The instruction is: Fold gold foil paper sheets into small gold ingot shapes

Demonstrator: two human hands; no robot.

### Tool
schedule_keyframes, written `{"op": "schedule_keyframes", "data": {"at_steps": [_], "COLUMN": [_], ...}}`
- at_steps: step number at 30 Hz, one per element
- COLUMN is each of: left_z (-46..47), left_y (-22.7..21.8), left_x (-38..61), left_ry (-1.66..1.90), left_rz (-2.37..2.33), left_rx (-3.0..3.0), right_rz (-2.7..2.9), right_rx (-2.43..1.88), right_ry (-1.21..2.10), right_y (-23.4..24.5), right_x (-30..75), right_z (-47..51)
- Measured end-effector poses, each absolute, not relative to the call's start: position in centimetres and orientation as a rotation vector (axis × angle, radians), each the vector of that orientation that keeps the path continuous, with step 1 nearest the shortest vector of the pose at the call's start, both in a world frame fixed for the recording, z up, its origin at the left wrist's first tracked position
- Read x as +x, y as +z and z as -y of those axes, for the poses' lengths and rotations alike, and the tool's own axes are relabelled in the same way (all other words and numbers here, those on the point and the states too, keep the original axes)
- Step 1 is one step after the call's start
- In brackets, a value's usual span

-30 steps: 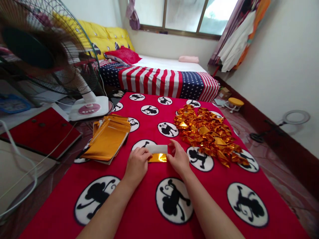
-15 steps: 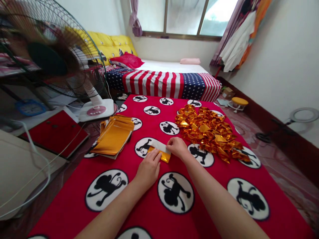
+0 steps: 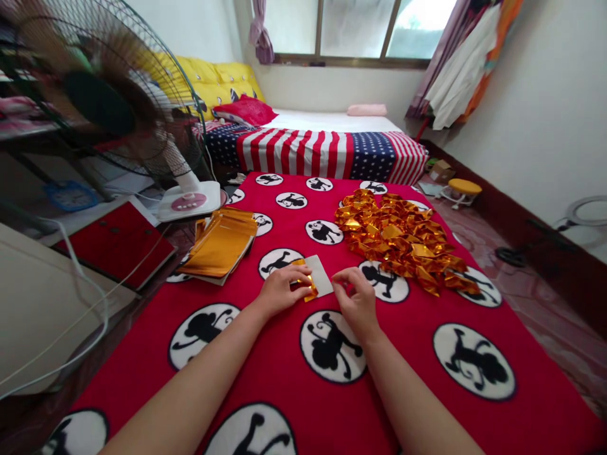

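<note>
A sheet of gold foil paper, partly folded, lies on the red cloth with its pale back facing up and a gold strip showing along its left side. My left hand is closed on that gold side, thumb below and fingers above. At the sheet's right edge, my right hand pinches with thumb and forefinger; the exact contact is small and hard to see. To the left sits a stack of flat gold foil sheets. A heap of folded gold foil pieces spreads to the right.
The red cloth with monkey circles covers the surface under my hands. A spinning fan stands at the left on a white base. Beyond is a bed with a striped, starred cover. A yellow stool stands at the far right.
The foil sheet has turned, so its pale side now faces right. My left hand has curled round its gold side, and my right hand has moved slightly right and down along the edge.
</note>
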State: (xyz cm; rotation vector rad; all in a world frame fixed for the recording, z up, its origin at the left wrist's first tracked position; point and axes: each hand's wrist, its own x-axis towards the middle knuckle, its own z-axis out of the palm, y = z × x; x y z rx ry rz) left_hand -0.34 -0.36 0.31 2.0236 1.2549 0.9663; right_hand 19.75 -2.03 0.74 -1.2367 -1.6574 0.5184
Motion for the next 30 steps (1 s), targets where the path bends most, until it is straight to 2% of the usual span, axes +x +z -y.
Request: {"op": "schedule_keyframes", "data": {"at_steps": [7,16,30], "left_z": [0.5,0.0,-5.6], "left_y": [0.3,0.1,-0.1], "left_x": [-0.1,0.4,-0.3], "left_ry": [0.976,0.654,0.519], "left_rz": [-1.308,-1.697,-1.991], "left_rx": [2.087,2.386,2.339], "right_rz": [2.057,2.113,2.084], "right_rx": [-1.231,-1.235,-1.274], "right_ry": [0.464,0.393,0.455], "right_y": [0.7,0.6,0.7], "right_x": [19.0,18.9,18.8], "right_z": [2.1,2.5,2.6]}}
